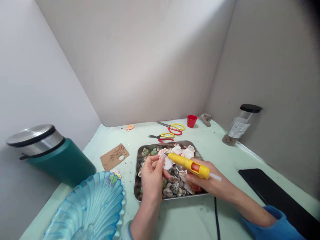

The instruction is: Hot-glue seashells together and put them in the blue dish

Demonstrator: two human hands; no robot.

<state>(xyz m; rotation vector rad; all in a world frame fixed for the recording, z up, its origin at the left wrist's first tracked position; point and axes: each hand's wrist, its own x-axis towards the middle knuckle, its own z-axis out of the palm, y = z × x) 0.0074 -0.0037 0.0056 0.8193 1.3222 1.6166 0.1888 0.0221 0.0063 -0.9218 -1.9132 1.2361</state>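
My right hand (208, 180) grips a yellow hot glue gun (185, 162), with a clear glue stick poking out of its back end and its metal tip pointing left. Between the fingertips of my left hand (153, 175) is a small whitish shell (162, 157), right at the glue gun's tip; the fingers hide part of it. Both hands hover over a metal tray (135, 186) filled with seashells, among them white ones (188, 152), green spiky ones (145, 152) and dark spotted ones (175, 188).
Behind the tray lie two scissors (166, 135) (178, 127), a red cup (192, 121) and a grey lump (205, 119). Leftward are a brown card (115, 157), a blue shell-shaped dish (87, 206) and a green bottle (62, 160). A clear jar (238, 128) and black slab (272, 191) occupy the right; a black cord (217, 216) runs forward.
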